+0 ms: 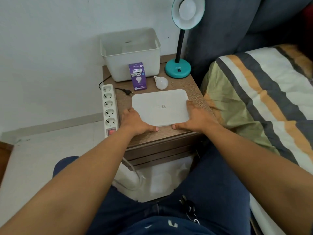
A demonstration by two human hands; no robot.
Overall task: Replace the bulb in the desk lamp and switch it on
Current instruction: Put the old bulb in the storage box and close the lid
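Note:
A teal desk lamp (177, 69) stands at the back right of the wooden bedside table (160, 138), its shade turned toward me with a white bulb (187, 10) screwed in. A loose white bulb (161, 82) lies on the table beside a purple Ecolink bulb box (138, 77). The lamp's black plug (127, 92) lies unplugged next to a white power strip (109, 107). My left hand (135, 121) and my right hand (194, 116) grip the left and right edges of a flat white lid (160, 106) lying on the table.
An open white plastic bin (132, 55) stands at the back of the table against the wall. A bed with a striped cover (262, 99) and a dark headboard sits at the right. The power strip's red switch (111, 132) is at its near end.

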